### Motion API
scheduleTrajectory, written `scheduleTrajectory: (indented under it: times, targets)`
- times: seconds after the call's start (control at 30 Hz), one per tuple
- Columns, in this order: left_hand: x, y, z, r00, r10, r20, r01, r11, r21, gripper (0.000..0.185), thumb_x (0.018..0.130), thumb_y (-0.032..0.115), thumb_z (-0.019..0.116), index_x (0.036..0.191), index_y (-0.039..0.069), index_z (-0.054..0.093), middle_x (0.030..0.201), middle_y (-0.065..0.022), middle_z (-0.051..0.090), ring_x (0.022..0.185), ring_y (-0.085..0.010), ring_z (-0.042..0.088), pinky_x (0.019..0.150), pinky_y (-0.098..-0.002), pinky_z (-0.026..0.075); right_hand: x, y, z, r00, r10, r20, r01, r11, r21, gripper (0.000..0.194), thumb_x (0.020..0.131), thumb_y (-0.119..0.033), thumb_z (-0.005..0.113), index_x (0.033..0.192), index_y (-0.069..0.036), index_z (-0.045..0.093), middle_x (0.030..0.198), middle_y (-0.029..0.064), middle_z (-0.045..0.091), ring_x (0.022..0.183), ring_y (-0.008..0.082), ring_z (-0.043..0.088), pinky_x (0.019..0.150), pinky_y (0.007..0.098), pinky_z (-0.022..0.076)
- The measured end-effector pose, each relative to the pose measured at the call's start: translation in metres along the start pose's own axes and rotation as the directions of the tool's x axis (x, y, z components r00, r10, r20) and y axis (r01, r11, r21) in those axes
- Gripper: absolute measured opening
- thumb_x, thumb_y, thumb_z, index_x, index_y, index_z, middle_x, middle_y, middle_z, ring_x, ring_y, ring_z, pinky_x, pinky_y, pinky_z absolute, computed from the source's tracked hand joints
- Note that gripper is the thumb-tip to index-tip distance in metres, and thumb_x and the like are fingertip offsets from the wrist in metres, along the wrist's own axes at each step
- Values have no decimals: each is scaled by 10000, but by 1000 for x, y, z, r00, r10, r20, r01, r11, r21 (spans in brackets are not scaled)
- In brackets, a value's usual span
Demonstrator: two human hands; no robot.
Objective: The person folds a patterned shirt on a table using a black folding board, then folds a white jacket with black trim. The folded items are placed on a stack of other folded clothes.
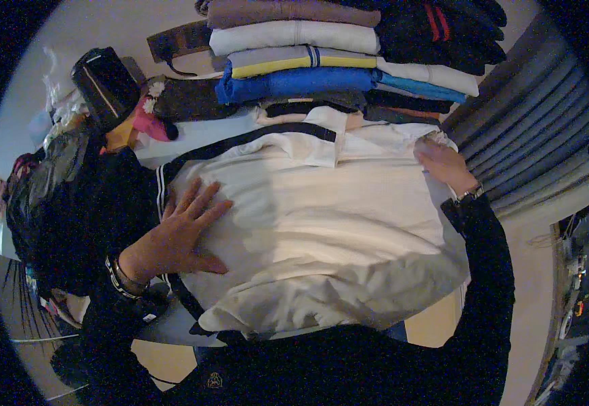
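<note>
A white collared shirt point(355, 203) with black trim lies spread out before me, rumpled along its near edge. My left hand point(177, 238) rests palm down on its left part, fingers spread, next to a black band with thin white stripes point(161, 193). At the shirt's far right corner is my right hand point(444, 165). It is blurred and touches the bunched cloth; whether its fingers pinch the fabric is unclear. The collar point(327, 134) points away from me.
Folded clothes point(299, 56) stand in tall stacks just beyond the shirt. Dark clothing point(86, 203) is heaped at the left, near a black container point(106, 89) and a pink item point(152, 124). A grey pleated curtain point(533, 116) hangs at the right.
</note>
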State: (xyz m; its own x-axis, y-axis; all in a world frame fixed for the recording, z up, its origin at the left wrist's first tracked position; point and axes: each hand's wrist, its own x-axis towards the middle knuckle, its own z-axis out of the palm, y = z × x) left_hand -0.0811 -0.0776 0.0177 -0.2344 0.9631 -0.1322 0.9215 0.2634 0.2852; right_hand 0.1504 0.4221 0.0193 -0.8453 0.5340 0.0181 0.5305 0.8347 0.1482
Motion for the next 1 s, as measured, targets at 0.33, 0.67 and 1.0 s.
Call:
scheduleTrajectory:
  times: [0.33, 0.67, 1.0]
  targets:
    - [69, -34, 5, 999, -35, 5, 34, 998, 47, 898, 842, 648, 678, 1518, 123, 406, 1594, -218, 314, 1491, -466, 226, 1162, -630, 244, -41, -23, -4, 982, -117, 149, 85, 976, 201, 772, 963, -597, 506, 1519, -72, 397, 1519, 293, 387, 1421, 471, 345, 1148, 499, 353]
    - [88, -39, 12, 963, -19, -269, 93, 960, 266, 931, 826, 610, 706, 1522, 85, 379, 1606, -214, 294, 1507, -437, 211, 1187, -626, 200, 4, -21, -7, 981, -72, 183, 53, 993, 105, 783, 952, -605, 520, 1496, -53, 402, 1507, 297, 406, 1395, 517, 355, 1121, 576, 364]
    - [42, -29, 14, 980, 62, -190, -15, 971, 239, 916, 824, 595, 708, 1527, 105, 387, 1587, -212, 332, 1481, -440, 267, 1169, -584, 259, -15, -60, -19, 980, -125, 152, 105, 986, 131, 674, 953, -444, 618, 1503, -105, 427, 1576, 247, 344, 1452, 444, 318, 1186, 452, 299]
